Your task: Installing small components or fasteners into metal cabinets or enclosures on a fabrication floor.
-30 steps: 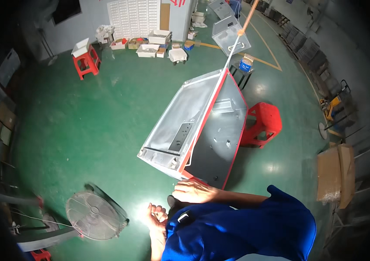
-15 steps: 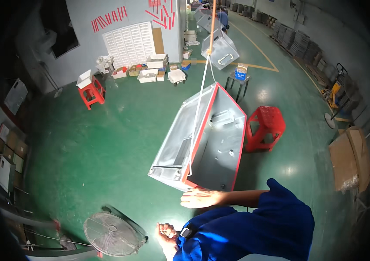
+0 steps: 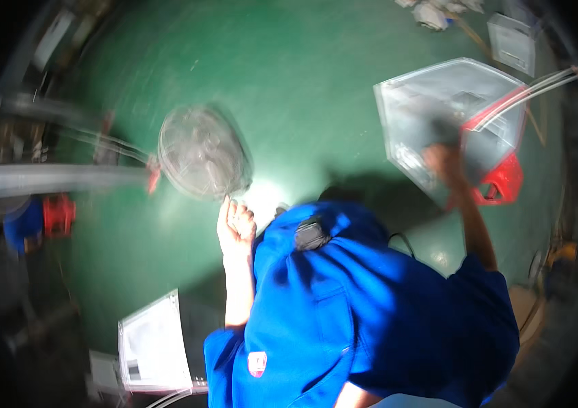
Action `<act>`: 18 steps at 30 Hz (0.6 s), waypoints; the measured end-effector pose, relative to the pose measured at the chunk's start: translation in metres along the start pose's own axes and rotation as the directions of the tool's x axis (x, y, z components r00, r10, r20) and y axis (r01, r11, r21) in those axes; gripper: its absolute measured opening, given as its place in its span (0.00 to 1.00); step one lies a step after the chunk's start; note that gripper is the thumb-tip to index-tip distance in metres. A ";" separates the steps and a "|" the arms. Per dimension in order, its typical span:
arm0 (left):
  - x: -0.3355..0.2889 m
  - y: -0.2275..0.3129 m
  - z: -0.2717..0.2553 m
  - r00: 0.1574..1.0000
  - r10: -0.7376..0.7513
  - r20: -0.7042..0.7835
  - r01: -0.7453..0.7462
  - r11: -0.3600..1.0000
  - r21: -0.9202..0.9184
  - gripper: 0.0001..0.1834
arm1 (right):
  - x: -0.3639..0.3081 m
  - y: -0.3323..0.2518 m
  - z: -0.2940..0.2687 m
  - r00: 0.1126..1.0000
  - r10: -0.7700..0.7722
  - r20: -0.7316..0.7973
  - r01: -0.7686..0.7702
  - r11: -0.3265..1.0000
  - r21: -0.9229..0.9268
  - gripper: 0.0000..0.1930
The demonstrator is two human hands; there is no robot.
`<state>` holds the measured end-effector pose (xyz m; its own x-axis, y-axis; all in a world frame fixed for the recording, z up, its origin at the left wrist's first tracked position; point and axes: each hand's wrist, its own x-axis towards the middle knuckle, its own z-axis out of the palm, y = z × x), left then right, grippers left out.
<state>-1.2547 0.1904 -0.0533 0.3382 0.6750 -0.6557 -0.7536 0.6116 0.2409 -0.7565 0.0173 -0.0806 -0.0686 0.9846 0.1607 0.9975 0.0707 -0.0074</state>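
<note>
A grey metal box with a red-edged opening, a sheet-metal cabinet, hangs tilted at the upper right. My right hand reaches out to its near side and appears to touch it; motion smears the fingers. A dark blurred patch lies on the metal just beyond that hand. My left hand is raised in front of my body, apart from the cabinet, with its fingers curled in. Whatever it holds, if anything, is hidden. Pale straps run from the cabinet to the upper right.
A round floor fan stands ahead of my left hand. The red stool is partly behind the cabinet. Another light metal cabinet is at the lower left. A long pale rail and red and blue things line the left side.
The view has swung left, so the fan and cabinet appear higher and the cabinet farther right. A second cabinet has come into view at lower left. My right arm now stretches forward.
</note>
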 end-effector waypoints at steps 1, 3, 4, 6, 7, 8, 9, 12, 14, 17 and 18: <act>-0.008 0.022 -0.032 0.991 -0.010 0.132 0.027 0.991 -0.134 0.20 | 0.006 -0.018 -0.012 0.997 -0.027 -0.074 0.021 0.997 -0.080 0.04; -0.026 0.060 -0.084 0.991 0.083 0.103 -0.062 0.981 -0.186 0.20 | 0.013 -0.050 -0.014 0.993 -0.015 -0.116 -0.001 0.991 -0.137 0.04; -0.031 0.064 -0.098 0.991 0.115 0.075 -0.096 0.971 -0.221 0.20 | 0.019 -0.047 -0.015 0.998 0.023 -0.066 -0.033 0.989 -0.147 0.04; -0.042 0.072 -0.129 0.984 0.171 0.044 -0.152 0.948 -0.278 0.21 | 0.031 -0.047 -0.005 0.998 0.010 -0.056 -0.016 0.994 -0.110 0.03; -0.045 0.076 -0.130 0.983 0.181 -0.042 -0.185 0.944 -0.274 0.22 | 0.035 -0.048 -0.007 0.998 0.018 -0.055 -0.024 0.993 -0.114 0.03; -0.045 0.080 -0.137 0.980 0.192 -0.051 -0.199 0.943 -0.266 0.22 | 0.038 -0.051 -0.008 0.998 0.012 -0.056 -0.018 0.995 -0.099 0.03; -0.044 0.085 -0.144 0.978 0.203 -0.057 -0.211 0.943 -0.258 0.22 | 0.040 -0.054 -0.009 0.998 0.007 -0.058 -0.012 0.996 -0.085 0.03; -0.043 0.095 -0.152 0.981 0.191 -0.029 -0.192 0.950 -0.247 0.21 | 0.043 -0.071 -0.008 0.996 -0.011 -0.093 0.004 0.997 -0.076 0.03; -0.034 0.094 -0.143 0.985 0.169 -0.025 -0.170 0.951 -0.260 0.22 | 0.044 -0.074 -0.009 0.989 -0.006 -0.146 -0.006 0.997 -0.080 0.03; -0.040 0.099 -0.136 0.983 0.166 -0.072 -0.177 0.964 -0.200 0.21 | 0.042 -0.074 0.014 0.948 0.297 0.110 -0.286 0.953 -0.104 0.06; -0.043 0.102 -0.140 0.989 0.149 0.001 -0.147 0.975 -0.169 0.20 | 0.040 -0.075 0.019 0.937 0.340 0.078 -0.342 0.939 0.017 0.06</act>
<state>-1.4248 0.1657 -0.1009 0.2227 0.7591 -0.6117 -0.8794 0.4273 0.2100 -0.8340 0.0546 -0.0927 0.2736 0.9593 0.0706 0.9602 -0.2680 -0.0788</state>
